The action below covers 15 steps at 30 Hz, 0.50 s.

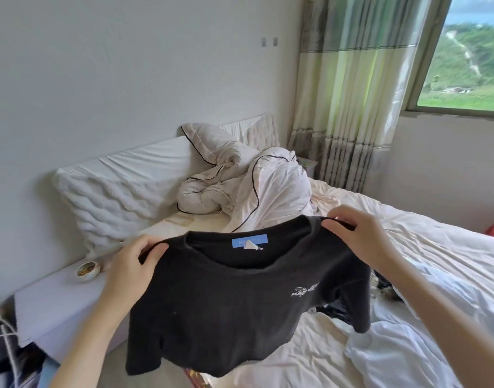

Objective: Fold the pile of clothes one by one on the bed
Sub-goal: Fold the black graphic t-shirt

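We hold the black shirt (240,298) up over the bed (436,247), left grip (134,261) and right grip (357,231) pinching its shoulders.

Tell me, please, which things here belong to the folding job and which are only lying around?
Job: black T-shirt, held up by left hand and right hand; bed; dark clothes behind the shirt.

Lying about: crumpled duvet, pillow, small bowl, curtain.
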Available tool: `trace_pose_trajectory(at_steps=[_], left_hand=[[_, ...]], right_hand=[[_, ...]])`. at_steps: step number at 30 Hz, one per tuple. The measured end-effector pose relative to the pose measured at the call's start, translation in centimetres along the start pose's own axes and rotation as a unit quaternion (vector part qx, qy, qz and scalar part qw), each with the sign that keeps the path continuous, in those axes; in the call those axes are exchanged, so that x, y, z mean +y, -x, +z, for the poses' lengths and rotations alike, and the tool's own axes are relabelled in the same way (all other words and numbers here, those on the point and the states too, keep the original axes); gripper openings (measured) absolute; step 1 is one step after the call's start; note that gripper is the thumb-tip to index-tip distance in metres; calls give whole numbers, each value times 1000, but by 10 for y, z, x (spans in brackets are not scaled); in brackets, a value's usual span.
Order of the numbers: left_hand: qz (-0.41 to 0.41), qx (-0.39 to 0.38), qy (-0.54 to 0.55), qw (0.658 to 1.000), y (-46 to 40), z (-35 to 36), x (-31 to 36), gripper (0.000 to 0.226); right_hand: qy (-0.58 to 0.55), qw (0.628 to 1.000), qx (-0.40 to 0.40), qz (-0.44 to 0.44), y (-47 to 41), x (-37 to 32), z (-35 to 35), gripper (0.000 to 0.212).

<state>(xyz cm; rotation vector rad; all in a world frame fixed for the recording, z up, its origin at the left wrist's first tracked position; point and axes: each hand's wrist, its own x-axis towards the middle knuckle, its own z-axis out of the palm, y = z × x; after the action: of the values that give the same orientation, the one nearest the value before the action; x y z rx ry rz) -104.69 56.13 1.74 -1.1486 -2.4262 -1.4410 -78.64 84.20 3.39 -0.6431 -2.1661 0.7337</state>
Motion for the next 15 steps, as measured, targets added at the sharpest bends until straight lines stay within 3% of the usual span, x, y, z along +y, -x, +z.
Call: trace_pose_trajectory(at_steps=[5, 10, 15], left_hand=[[23, 45, 39, 998, 29, -33, 12, 16], [66, 58, 56, 995, 23, -53, 25, 16], [58, 41, 56, 996, 19, -30, -6, 7]], right_hand=[[83, 992, 62, -72, 37, -47, -19, 3], [118, 983, 104, -91, 40, -74, -26, 5], [170, 977, 116, -66, 33, -51, 0, 9]])
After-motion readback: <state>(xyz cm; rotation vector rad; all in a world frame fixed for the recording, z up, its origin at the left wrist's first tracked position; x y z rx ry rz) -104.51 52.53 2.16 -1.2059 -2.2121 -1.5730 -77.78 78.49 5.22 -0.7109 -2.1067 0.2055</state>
